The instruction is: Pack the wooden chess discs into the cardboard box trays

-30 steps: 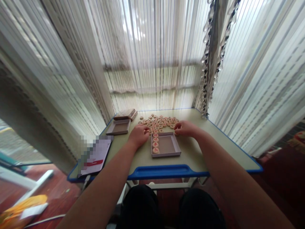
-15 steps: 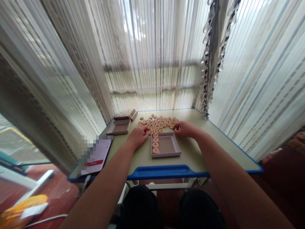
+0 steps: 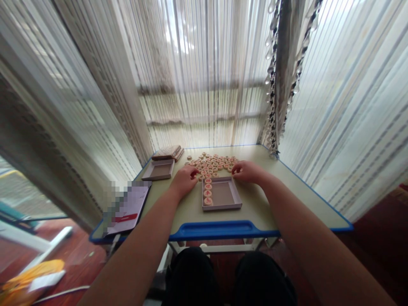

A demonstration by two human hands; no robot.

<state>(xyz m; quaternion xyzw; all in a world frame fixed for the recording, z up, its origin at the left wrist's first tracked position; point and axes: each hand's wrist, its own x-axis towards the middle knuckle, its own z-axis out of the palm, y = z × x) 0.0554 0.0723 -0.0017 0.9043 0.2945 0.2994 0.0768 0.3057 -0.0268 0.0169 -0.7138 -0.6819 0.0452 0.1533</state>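
Observation:
An open shallow box [image 3: 239, 199] lies on the table, with a column of round xiangqi pieces [image 3: 208, 193] bearing red characters along its left side. Beyond it spreads a pile of loose xiangqi pieces [image 3: 212, 163]. My left hand [image 3: 187, 177] rests at the pile's near left edge, beside the box's far left corner; its fingers are loosely bent and slightly apart. At the pile's right edge is my right hand [image 3: 245, 170], fingers also bent with a small gap between them. No piece shows clearly in either hand, though the fingertips are partly hidden.
A second shallow box [image 3: 159, 170] sits at the left, with a folded brown item [image 3: 167, 152] behind it. A tablet-like device [image 3: 127, 214], partly pixelated, lies near the left edge. A blue tray ledge [image 3: 219, 228] runs along the front. Curtains [image 3: 204, 106] hang behind the table.
Both hands stay in nearly the same place, with only a slight shift of the fingers. The box and its pieces have not moved; the view has shifted slightly.

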